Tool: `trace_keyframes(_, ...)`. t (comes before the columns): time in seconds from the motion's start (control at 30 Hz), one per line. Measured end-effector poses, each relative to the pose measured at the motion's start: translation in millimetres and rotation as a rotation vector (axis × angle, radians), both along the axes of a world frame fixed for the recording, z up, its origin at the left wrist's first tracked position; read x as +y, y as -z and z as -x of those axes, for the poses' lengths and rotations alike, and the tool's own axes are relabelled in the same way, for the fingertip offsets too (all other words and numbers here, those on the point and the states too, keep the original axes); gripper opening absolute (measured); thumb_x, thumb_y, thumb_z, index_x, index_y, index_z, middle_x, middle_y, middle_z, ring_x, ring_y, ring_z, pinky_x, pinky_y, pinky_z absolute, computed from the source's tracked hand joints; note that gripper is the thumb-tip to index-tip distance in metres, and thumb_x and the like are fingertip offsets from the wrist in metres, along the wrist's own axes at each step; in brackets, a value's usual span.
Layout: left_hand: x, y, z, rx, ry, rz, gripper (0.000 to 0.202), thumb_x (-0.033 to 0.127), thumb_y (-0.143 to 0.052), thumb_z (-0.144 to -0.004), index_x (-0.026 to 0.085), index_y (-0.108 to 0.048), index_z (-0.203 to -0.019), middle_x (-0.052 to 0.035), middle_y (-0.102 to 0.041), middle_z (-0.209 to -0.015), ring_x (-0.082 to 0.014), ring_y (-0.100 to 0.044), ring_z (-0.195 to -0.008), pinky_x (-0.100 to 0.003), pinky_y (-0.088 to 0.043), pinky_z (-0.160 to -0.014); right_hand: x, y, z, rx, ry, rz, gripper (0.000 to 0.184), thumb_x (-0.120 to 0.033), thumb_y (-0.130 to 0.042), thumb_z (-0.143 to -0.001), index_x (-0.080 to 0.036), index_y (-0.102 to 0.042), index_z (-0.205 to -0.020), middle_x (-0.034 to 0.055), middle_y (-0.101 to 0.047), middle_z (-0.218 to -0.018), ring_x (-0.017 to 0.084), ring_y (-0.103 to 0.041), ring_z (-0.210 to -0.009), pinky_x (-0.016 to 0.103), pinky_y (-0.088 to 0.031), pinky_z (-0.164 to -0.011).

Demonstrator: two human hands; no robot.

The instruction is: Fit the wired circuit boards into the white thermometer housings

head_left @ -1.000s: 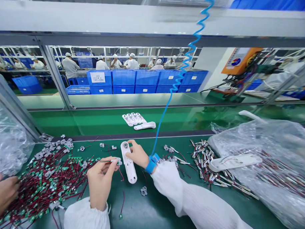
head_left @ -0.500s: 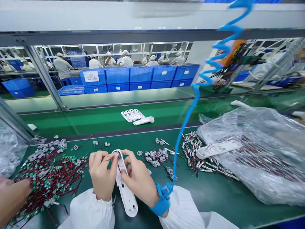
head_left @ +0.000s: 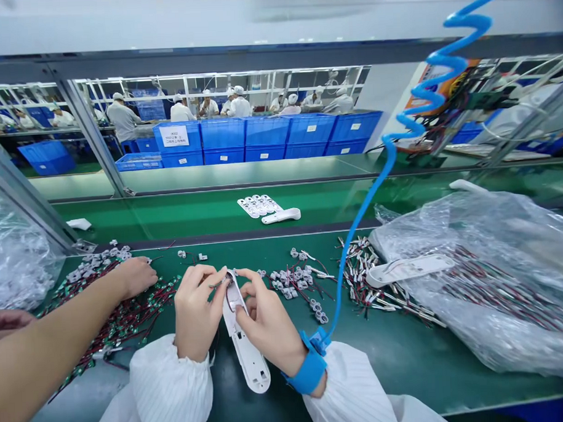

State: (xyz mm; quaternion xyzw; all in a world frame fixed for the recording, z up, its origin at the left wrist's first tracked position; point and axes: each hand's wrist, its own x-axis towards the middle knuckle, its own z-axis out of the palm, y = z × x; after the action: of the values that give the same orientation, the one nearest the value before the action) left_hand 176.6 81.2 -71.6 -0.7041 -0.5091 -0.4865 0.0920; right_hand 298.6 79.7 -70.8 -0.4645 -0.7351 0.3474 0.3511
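Observation:
A long white plastic housing [head_left: 249, 353] with a rounded end lies tilted between my hands, its open inner side facing up. My right hand [head_left: 271, 322] is wrapped round its upper part, thumb pressed inside and a blue wrist strap [head_left: 308, 367] behind it. My left hand [head_left: 197, 312] pinches a thin dark red wire [head_left: 228, 294] at the housing's far end; the piece at the fingertips is mostly hidden. Just beyond the right hand are small grey ring-shaped parts [head_left: 290, 278], some with wires.
A co-worker's arm [head_left: 73, 323] reaches from the left over a heap of wired green boards [head_left: 133, 324]. To the right, a clear plastic bag [head_left: 510, 289] of wires carries another white housing [head_left: 410, 269]. A coiled blue cord [head_left: 356, 227] rises from my strap. White parts [head_left: 281, 216] lie on the green belt.
The co-worker's hand has reached farther in across the heap, and a second hand shows at the left edge. My hands keep nearly the same grip; the view has shifted slightly.

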Motion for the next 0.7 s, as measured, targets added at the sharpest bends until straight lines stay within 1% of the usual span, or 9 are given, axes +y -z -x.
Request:
trace_keyframes(0.07, -5, -3.5, 1, 0.028, 0.014, -0.004, 0.012, 0.007, -0.054, -0.075, 0.014, -0.061, -0.081, -0.0036, -0.062, -0.075, -0.014, -0.054, -0.069, -0.026, -0.045, -0.061, -2, -2.4, -1, -0.002, 0.001, 0.013, 0.047, -0.005, -0.041, -0.067, -0.015, -0.033, -0.112, -0.0012, -0.052, -0.071, 0.009, -0.042, -0.044, 0.021, -0.031, -0.042)
trace_keyframes(0.13, -10, -7.0, 1, 0.071, 0.012, -0.002, 0.012, 0.005, -0.055, -0.074, 0.014, -0.061, -0.077, -0.0033, -0.066, -0.075, -0.0153, -0.055, -0.07, -0.029, -0.044, -0.064, -5, -4.5, -2, -0.004, -0.004, 0.023, 0.047, -0.006, -0.041, -0.067, -0.014, -0.032, -0.113, -0.0011, -0.051, -0.072, 0.009, -0.042, -0.043, 0.021, -0.031, -0.042)
trace_keyframes(0.2, -15, -10.0, 1, 0.113, -0.009, 0.002, 0.011, 0.005, -0.056, -0.073, 0.015, -0.062, -0.073, -0.0025, -0.068, -0.07, -0.0171, -0.054, -0.067, -0.032, -0.042, -0.064, -7, -5.8, -2, -0.007, -0.01, 0.029, 0.047, -0.006, -0.041, -0.067, -0.014, -0.033, -0.113, -0.0012, -0.05, -0.071, 0.009, -0.041, -0.043, 0.021, -0.03, -0.041)
trace_keyframes(0.27, -18, -11.7, 0, 0.135, -0.036, 0.004, 0.011, 0.005, -0.056, -0.073, 0.015, -0.062, -0.07, -0.0023, -0.067, -0.064, -0.0179, -0.053, -0.065, -0.033, -0.041, -0.061, -9, -6.5, -1, -0.01, -0.009, 0.032, 0.047, -0.006, -0.041, -0.067, -0.014, -0.033, -0.113, -0.0011, -0.05, -0.072, 0.009, -0.041, -0.043, 0.021, -0.03, -0.041)
trace_keyframes(0.43, -23, -8.9, -4, 0.135, -0.09, -0.038, 0.011, 0.005, -0.056, -0.073, 0.012, -0.063, -0.068, -0.0049, -0.066, -0.061, -0.0166, -0.054, -0.06, -0.03, -0.042, -0.058, -11, -9.7, 0, -0.023, 0.013, 0.027, 0.043, -0.007, -0.041, -0.067, -0.016, -0.034, -0.108, -0.0017, -0.049, -0.071, 0.009, -0.041, -0.044, 0.02, -0.029, -0.04)
trace_keyframes(0.6, -29, -5.3, -11, 0.126, -0.128, -0.104, 0.01, 0.006, -0.056, -0.073, 0.01, -0.064, -0.071, -0.0066, -0.066, -0.062, -0.0176, -0.055, -0.062, -0.031, -0.043, -0.061, -14, -15.0, 0, -0.036, 0.034, 0.012, 0.038, -0.008, -0.041, -0.068, -0.015, -0.038, -0.106, 0.001, -0.052, -0.074, 0.009, -0.042, -0.044, 0.02, -0.029, -0.039)
trace_keyframes(0.7, -29, -7.2, -12, 0.086, -0.167, -0.109, 0.01, 0.006, -0.057, -0.072, 0.011, -0.063, -0.066, -0.0064, -0.066, -0.059, -0.0173, -0.055, -0.058, -0.031, -0.043, -0.059, -18, -15.9, -1, -0.045, 0.036, -0.012, 0.039, -0.008, -0.041, -0.068, -0.014, -0.039, -0.106, 0.0025, -0.054, -0.077, 0.009, -0.043, -0.044, 0.021, -0.03, -0.04)
